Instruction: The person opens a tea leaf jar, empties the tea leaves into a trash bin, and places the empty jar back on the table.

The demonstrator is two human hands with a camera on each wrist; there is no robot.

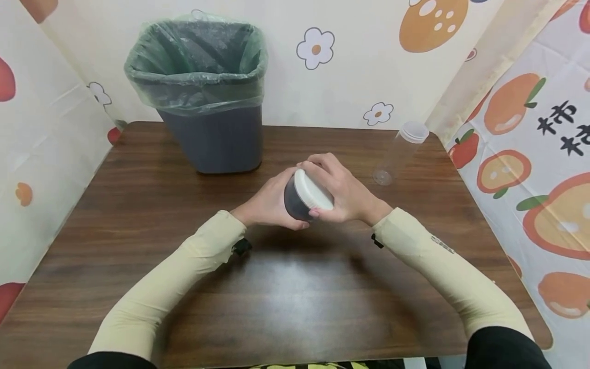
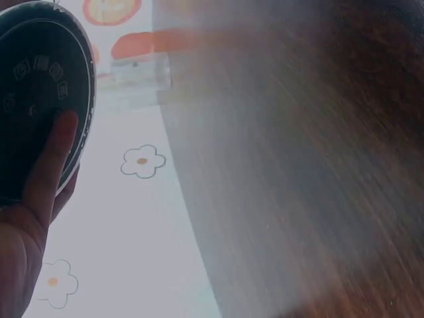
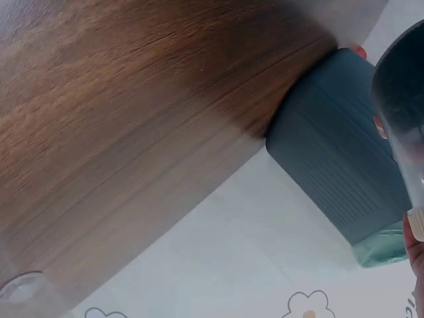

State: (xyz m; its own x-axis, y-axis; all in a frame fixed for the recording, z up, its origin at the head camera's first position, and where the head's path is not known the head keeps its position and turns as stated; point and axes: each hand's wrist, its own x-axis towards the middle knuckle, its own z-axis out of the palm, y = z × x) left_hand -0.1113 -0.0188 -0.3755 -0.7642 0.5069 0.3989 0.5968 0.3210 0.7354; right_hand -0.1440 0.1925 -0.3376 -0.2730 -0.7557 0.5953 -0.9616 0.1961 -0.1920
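A small round tub (image 1: 295, 201) with dark sides and a ribbed white lid (image 1: 314, 190) is held above the middle of the table, tilted with its lid to the right. Around the dark side my left hand (image 1: 271, 202) grips it; in the left wrist view its dark base (image 2: 33, 86) shows small embossed symbols, and a finger lies across it. My right hand (image 1: 348, 192) holds the lid, its thumb at the near edge and fingers over the far side. In the right wrist view only part of the tub (image 3: 405, 86) and some fingers (image 3: 414, 248) show.
A dark grey bin (image 1: 218, 141) lined with a green translucent bag (image 1: 198, 84) stands at the back left. Towards the back right is a clear cylindrical jar (image 1: 398, 156) with a whitish lid. Fruit-and-flower sheets (image 1: 341, 87) surround the brown wooden table (image 1: 276, 307).
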